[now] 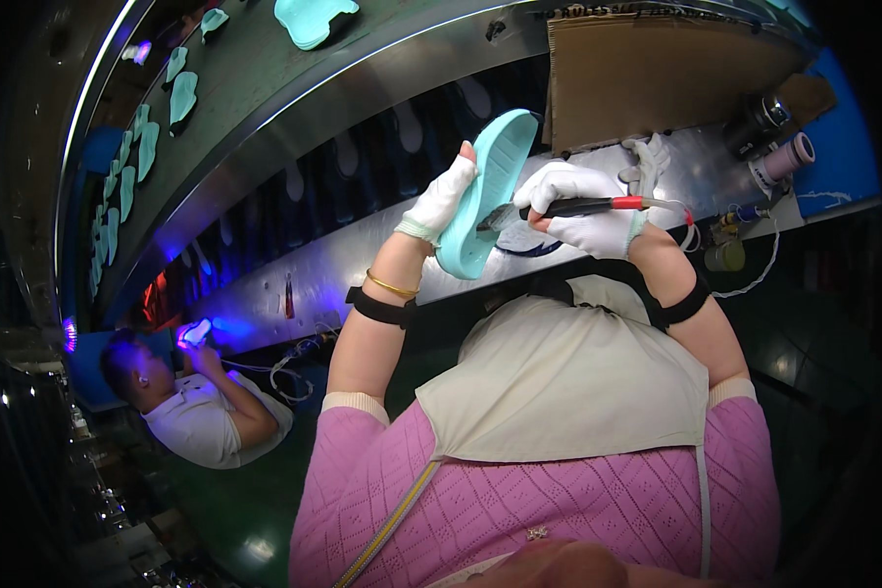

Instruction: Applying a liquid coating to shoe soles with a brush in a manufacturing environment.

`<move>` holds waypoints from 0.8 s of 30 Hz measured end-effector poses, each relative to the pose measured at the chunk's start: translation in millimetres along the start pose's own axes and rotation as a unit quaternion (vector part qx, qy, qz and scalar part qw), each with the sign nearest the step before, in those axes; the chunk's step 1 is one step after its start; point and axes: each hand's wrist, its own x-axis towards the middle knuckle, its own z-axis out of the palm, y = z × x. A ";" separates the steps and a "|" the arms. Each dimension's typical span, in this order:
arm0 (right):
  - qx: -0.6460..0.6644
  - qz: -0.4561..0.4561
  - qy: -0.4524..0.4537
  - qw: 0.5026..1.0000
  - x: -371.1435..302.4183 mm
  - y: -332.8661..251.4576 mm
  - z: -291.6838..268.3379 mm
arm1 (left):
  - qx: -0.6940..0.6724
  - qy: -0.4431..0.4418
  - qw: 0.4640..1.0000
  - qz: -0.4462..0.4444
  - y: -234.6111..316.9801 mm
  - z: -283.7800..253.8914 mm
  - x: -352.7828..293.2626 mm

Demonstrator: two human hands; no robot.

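While the left hand [443,203] clamped a turquoise sole [502,162] over the table [328,284] near its front edge, the right hand [600,232] gripped a brush [576,207], apparently mid-stroke, next pass needing steady tilt.

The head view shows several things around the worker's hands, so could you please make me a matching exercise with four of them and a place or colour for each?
Things:
1. sole
2. brush
3. cardboard
4. bracelet

Places and colours:
A. brown
B. in the worker's right hand
C. gold
D. in the worker's left hand

Right pairs: 1-D, 2-B, 3-A, 4-C
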 end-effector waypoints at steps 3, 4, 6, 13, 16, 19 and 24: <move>-0.045 -0.009 -0.045 0.998 0.7 -6.7 -8.6 | -0.017 -0.038 0.999 -0.006 9.5 -5.4 -3.4; -0.049 -0.002 -0.070 0.996 0.4 -8.4 -11.4 | -0.026 -0.061 0.996 0.054 16.3 -5.6 -9.4; 0.048 0.014 -0.012 0.999 -0.3 -4.5 -13.8 | 0.054 -0.067 0.971 0.221 35.2 -8.6 -17.4; 0.173 0.090 0.149 0.970 1.1 -13.6 -5.4 | -0.268 -0.083 0.958 0.051 -5.6 -18.1 -19.1; 0.146 0.133 0.183 0.963 -0.8 5.5 2.5 | -0.380 -0.052 0.923 0.038 -32.9 17.7 -22.7; 0.140 0.078 0.252 0.954 2.6 27.0 -1.6 | -0.414 -0.136 0.895 0.091 -42.5 47.9 -21.6; 0.106 0.012 0.258 0.960 13.1 25.2 14.9 | -0.384 -0.117 0.912 0.086 -53.9 59.6 -11.1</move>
